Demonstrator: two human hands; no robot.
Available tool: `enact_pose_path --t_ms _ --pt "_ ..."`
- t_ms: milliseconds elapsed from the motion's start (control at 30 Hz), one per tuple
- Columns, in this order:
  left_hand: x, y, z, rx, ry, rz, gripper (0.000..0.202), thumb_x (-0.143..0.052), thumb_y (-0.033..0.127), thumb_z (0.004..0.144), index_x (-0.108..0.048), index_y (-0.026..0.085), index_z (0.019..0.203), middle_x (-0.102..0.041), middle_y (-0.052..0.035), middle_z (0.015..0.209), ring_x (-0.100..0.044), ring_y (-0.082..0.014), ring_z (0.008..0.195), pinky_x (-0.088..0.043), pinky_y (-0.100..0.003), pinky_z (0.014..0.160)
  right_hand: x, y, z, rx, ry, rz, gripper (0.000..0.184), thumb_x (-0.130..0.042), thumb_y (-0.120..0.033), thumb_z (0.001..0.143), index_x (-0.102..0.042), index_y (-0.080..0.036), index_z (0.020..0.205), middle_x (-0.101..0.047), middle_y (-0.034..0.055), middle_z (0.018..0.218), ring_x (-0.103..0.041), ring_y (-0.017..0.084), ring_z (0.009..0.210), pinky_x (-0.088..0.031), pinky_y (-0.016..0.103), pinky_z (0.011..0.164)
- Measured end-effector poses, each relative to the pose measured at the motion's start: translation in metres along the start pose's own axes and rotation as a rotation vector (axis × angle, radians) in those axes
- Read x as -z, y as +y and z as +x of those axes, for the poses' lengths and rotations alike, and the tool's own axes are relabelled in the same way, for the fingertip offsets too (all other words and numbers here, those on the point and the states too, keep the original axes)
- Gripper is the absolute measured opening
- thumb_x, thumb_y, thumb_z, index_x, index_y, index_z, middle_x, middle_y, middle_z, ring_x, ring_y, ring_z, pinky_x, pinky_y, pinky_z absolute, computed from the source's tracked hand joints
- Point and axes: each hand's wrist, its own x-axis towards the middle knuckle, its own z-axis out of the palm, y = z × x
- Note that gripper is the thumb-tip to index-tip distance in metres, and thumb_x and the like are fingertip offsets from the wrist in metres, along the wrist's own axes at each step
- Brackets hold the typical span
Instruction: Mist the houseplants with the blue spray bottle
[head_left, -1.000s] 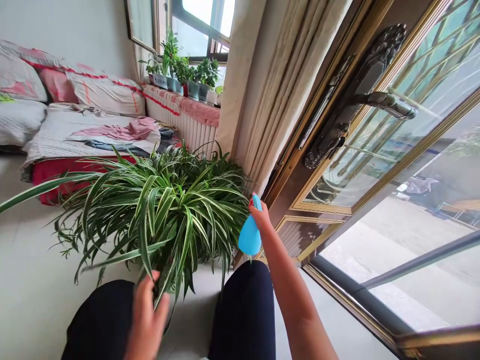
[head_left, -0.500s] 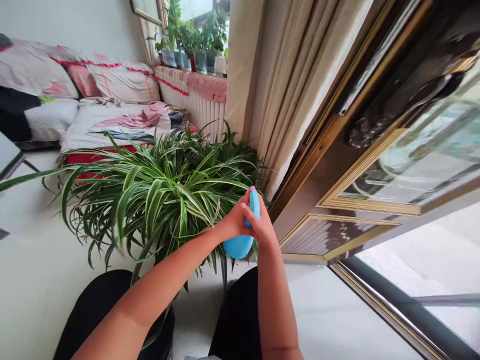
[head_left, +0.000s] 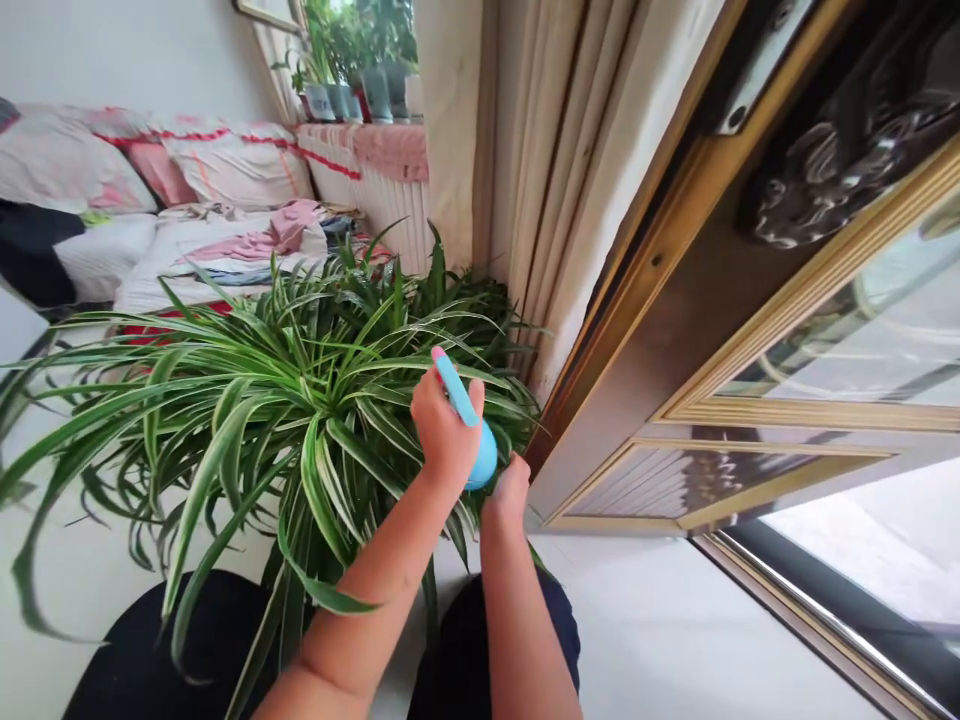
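Head view:
- left hand is clenched around pale-blue plastic spray bottle
- right hand is beside bottle, grip seems not clear
- green-and-white striped spider plant is just behind both hands

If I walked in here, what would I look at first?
First you'd see the big green-and-white spider plant filling the middle of the picture. Next comes the bright blue spray bottle, held in the left hand right above the leaves, with the right hand just below it. On the right stands a brown door with gold trim.
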Motion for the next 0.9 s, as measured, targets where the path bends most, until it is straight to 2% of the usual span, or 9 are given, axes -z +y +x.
enact_pose_path --t_ms 133,233,300,367,533,600,667,767,900 --pt "-0.002 0.012 0.004 -0.032 0.163 0.126 0.030 -0.058 0.037 0.079 -0.058 0.017 0.101 -0.065 -0.0121 0.100 -0.054 -0.0321 0.109 -0.038 -0.053 0.096 -0.009 -0.018 -0.040 0.099 0.239 -0.130 0.043 -0.035 -0.042 0.090 -0.038 -0.022 0.128 -0.035 0.0190 0.129 -0.016 0.034 0.134 -0.013 0.056 0.109" --pt "0.004 0.019 0.007 -0.111 0.201 0.005 0.028 -0.056 0.035 0.079 -0.057 0.017 0.101 -0.065 -0.0090 0.098 -0.061 -0.0244 0.097 -0.044 -0.043 0.092 -0.001 -0.040 -0.061 0.341 0.340 -0.164 0.026 -0.033 -0.040 0.093 -0.048 -0.023 0.107 -0.043 0.0146 0.108 -0.038 0.031 0.114 -0.028 0.051 0.101" --pt "0.011 0.027 0.009 -0.124 0.202 -0.027 0.030 -0.058 0.034 0.077 -0.056 0.017 0.102 -0.065 -0.0081 0.097 -0.062 -0.0229 0.094 -0.047 -0.039 0.088 0.004 -0.049 -0.065 0.411 0.307 -0.044 0.024 -0.033 -0.040 0.094 -0.051 -0.025 0.093 -0.047 0.0084 0.092 -0.047 0.027 0.097 -0.036 0.045 0.092" --pt "0.021 0.036 0.009 -0.121 0.182 -0.036 0.030 -0.060 0.033 0.076 -0.056 0.017 0.101 -0.065 -0.0070 0.096 -0.062 -0.0219 0.093 -0.047 -0.038 0.087 0.005 -0.050 -0.062 0.332 0.205 0.106 0.027 -0.035 -0.045 0.093 -0.053 -0.025 0.091 -0.051 0.0061 0.090 -0.052 0.024 0.092 -0.041 0.040 0.087" --pt "0.044 0.062 0.005 -0.147 0.129 -0.083 0.026 -0.063 0.029 0.073 -0.056 0.020 0.097 -0.064 -0.0026 0.095 -0.062 -0.0186 0.091 -0.048 -0.036 0.086 -0.008 -0.041 -0.052 -0.311 -0.266 0.500 0.060 -0.025 -0.066 0.085 -0.053 -0.023 0.117 -0.063 0.0099 0.119 -0.058 0.029 0.112 -0.049 0.044 0.087" --pt "0.042 0.063 0.005 -0.130 0.115 -0.113 0.025 -0.063 0.029 0.073 -0.056 0.021 0.095 -0.064 -0.0024 0.096 -0.061 -0.0189 0.092 -0.048 -0.037 0.086 -0.012 -0.038 -0.051 -0.444 -0.394 0.624 0.071 -0.018 -0.070 0.082 -0.053 -0.023 0.121 -0.063 0.0091 0.124 -0.058 0.030 0.116 -0.051 0.047 0.087" --pt "0.032 0.057 0.007 -0.058 0.053 -0.159 0.023 -0.064 0.031 0.073 -0.055 0.021 0.093 -0.064 -0.0032 0.095 -0.062 -0.0197 0.091 -0.048 -0.037 0.084 -0.013 -0.035 -0.049 -0.474 -0.402 0.672 0.073 -0.018 -0.070 0.080 -0.055 -0.023 0.121 -0.065 0.0081 0.122 -0.059 0.031 0.117 -0.052 0.047 0.090" --pt "0.007 0.038 0.013 0.125 -0.185 -0.285 0.025 -0.064 0.032 0.073 -0.054 0.021 0.093 -0.065 -0.0042 0.094 -0.063 -0.0190 0.084 -0.049 -0.034 0.076 -0.010 -0.026 -0.043 -0.422 -0.273 0.644 0.071 -0.019 -0.065 0.080 -0.054 -0.021 0.122 -0.069 0.0085 0.114 -0.060 0.032 0.115 -0.051 0.049 0.093" --pt "-0.024 0.019 0.016 0.267 -0.418 -0.243 0.019 -0.065 0.031 0.071 -0.051 0.021 0.077 -0.062 -0.0006 0.074 -0.060 -0.0160 0.068 -0.044 -0.028 0.062 -0.010 -0.009 -0.035 -0.298 -0.223 0.544 0.080 -0.009 -0.066 0.079 -0.052 -0.018 0.127 -0.070 0.0111 0.105 -0.062 0.035 0.111 -0.052 0.053 0.090"
